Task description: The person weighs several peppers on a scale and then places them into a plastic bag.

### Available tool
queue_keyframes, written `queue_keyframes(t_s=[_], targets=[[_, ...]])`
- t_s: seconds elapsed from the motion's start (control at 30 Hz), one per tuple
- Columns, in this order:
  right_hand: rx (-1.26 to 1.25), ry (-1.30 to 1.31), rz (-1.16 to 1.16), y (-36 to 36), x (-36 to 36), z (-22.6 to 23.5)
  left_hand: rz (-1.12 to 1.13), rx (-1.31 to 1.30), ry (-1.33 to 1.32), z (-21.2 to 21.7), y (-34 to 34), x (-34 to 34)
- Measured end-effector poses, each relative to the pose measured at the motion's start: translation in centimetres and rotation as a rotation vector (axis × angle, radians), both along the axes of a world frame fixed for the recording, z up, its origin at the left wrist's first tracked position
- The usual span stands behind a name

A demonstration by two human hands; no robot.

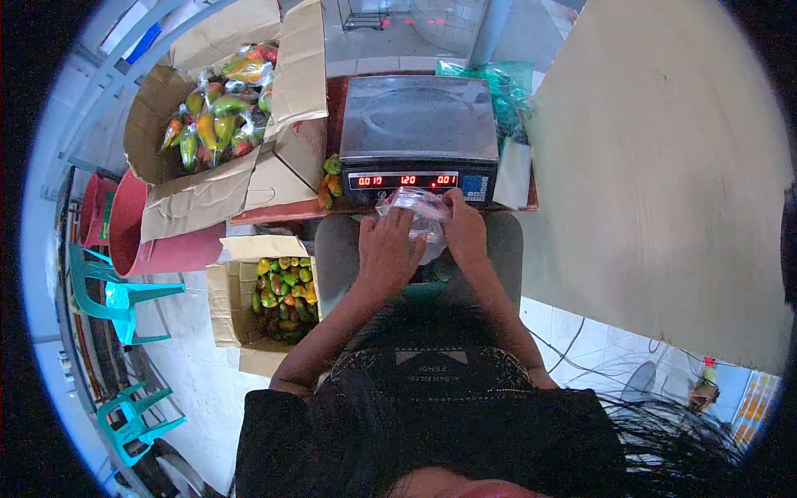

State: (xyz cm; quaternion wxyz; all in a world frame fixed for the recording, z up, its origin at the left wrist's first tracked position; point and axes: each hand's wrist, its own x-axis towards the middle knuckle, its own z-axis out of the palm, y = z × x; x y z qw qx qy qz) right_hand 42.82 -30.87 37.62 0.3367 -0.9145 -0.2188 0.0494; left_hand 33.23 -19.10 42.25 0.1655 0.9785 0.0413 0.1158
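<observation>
Just in front of a digital scale, I have a crumpled clear plastic bag in my hands. My left hand is closed on its left side, with the fingertips over the film. On the other side my right hand pinches the bag's edge between thumb and fingers. Whether anything lies inside the bag I cannot make out. The scale's metal plate bears nothing, and its red display is lit. A few green and orange peppers lie against the scale's left side.
At the far left, an open cardboard box holds bagged peppers. A lower box contains loose peppers. Beyond them are a red tub and turquoise chairs. Green plastic bags sit behind the scale; a large pale board stands right.
</observation>
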Motion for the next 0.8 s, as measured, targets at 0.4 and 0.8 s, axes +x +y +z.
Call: queue_keyframes(t_s=[0.4,0.8], targets=[[-0.080,0.050,0.084,0.3,-1.0,0.5,0.008,-0.152,-0.048,-1.7,0.2,-1.9],[-0.012,0.019,0.094,-3.5,-1.0,-6.8,0.942,-0.433,-0.263,-15.6,11.0,-14.5]])
